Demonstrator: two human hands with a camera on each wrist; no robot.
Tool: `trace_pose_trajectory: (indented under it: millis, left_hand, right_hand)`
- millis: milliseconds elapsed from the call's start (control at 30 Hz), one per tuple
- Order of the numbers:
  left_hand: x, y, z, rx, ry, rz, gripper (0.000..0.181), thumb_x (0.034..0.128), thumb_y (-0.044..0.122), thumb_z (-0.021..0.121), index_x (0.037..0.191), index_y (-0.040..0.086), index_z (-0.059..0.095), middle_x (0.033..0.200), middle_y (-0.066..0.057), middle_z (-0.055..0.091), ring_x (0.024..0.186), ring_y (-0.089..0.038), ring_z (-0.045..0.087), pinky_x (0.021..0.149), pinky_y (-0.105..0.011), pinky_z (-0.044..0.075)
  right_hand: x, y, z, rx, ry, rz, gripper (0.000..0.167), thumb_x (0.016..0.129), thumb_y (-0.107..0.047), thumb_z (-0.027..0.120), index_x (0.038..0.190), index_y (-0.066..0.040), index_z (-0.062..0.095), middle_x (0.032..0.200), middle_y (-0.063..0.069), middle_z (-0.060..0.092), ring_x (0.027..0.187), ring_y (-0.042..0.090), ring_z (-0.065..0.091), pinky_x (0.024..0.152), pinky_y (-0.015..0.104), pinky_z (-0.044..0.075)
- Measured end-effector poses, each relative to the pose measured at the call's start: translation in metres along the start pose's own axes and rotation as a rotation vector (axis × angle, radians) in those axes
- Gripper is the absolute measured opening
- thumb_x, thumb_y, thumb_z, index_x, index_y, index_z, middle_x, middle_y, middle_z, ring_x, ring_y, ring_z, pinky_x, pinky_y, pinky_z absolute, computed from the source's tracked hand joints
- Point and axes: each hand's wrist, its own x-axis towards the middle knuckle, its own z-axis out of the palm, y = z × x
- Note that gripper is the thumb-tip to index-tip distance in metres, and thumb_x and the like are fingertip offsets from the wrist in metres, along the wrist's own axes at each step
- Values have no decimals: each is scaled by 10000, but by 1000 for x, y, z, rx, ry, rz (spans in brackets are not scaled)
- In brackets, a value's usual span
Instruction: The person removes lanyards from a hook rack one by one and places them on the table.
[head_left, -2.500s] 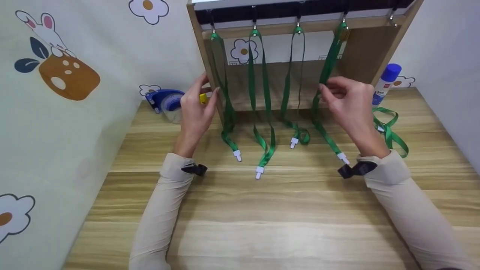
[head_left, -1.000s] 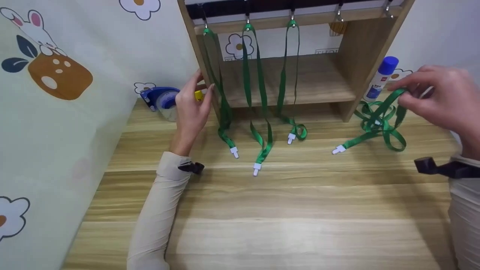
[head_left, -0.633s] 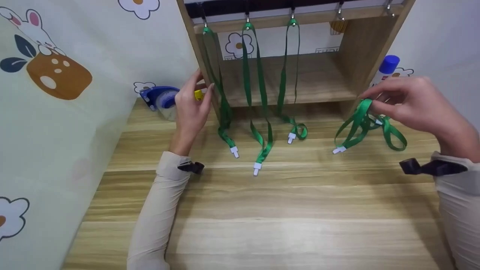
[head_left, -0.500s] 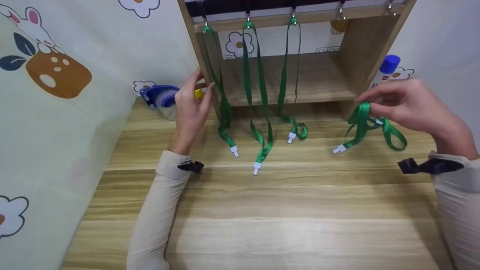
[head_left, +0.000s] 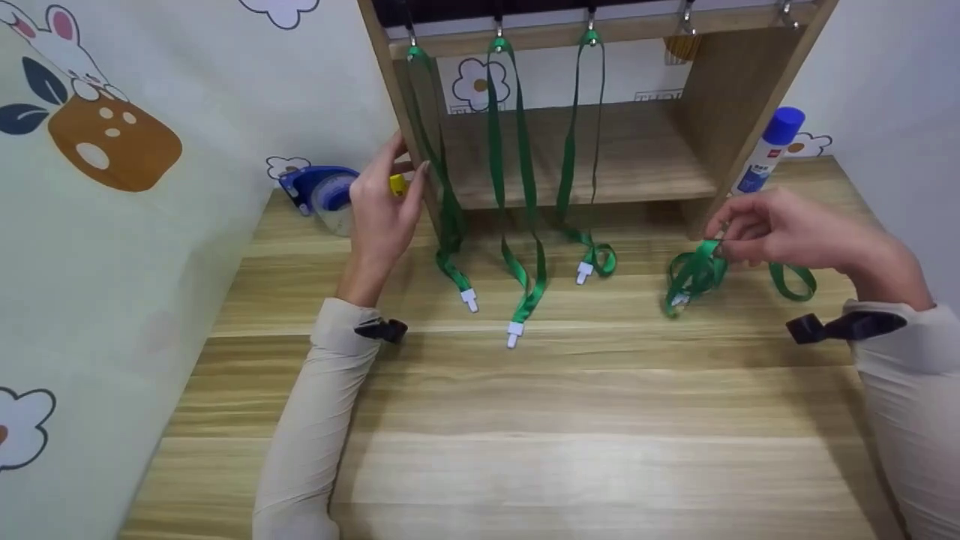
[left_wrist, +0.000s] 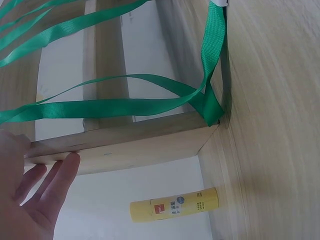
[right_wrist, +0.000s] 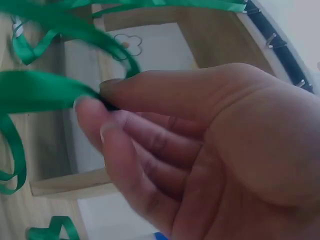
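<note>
My left hand [head_left: 381, 206] grips the left side panel of a wooden rack [head_left: 731, 97], its fingers round the panel's edge, as the left wrist view confirms on the panel [left_wrist: 145, 145]. Low over the table by the rack's right foot, my right hand [head_left: 802, 234] pinches a bunched green lanyard [head_left: 699, 270] between thumb and fingers; its white clip [head_left: 680, 299] is at the table. Another green lanyard [head_left: 793, 285] lies partly hidden behind that hand. Three green lanyards, such as the middle lanyard [head_left: 495, 142], hang from hooks on the rack.
Two bare hooks [head_left: 688, 21] are at the rack's right. A blue-capped glue bottle [head_left: 772, 150] stands beside the rack's right side. At the left are a blue tape dispenser [head_left: 319, 191] and a yellow glue stick [left_wrist: 175, 205]. Patterned walls close in the table.
My right hand has taken the fourth lanyard off its hook, carried it right, then back left and down to the table, where it is now bunched. My left hand stays on the rack.
</note>
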Motion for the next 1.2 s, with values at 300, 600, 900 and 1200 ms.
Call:
trace_pose_trajectory:
  millis: [300,600,900,1200]
  left_hand:
    - [1,2,0,-12,1,-14,456,1080,276,689,1491,88,629,1424,-57,736,1220,-171,750,1036,-312,630]
    - [1,1,-1,-6,-9,-38,460,1079,294,689,1496,112,625,1432,-36,731,1225,-141,744,1047,-300,622]
    - [0,0,2,6,4,24,483,1086,289,674,1507,61,612,1420,-90,736,1183,-204,769,1021,-324,639]
    - [0,1,-1,13,-15,-41,479,1084,309,681,1515,111,612,1432,-63,733,1164,-178,779,1033,-348,638]
  right_hand:
    - [11,24,3,-37,-51,174,192,1001,-32,732,1182,-12,671,1024,125,816,813,199,735,686,287,609]
    - [24,36,14,-50,30,226,218,993,-28,726,1181,66,671,913,137,776,736,207,697,599,286,581]
    - [25,38,13,-133,116,205,257,993,-85,760,1193,72,721,1113,290,754,926,323,704,723,240,546]
    - [19,5,14,-106,236,138,207,1021,-153,751,1171,-9,755,1070,217,791,868,279,770,665,145,561]
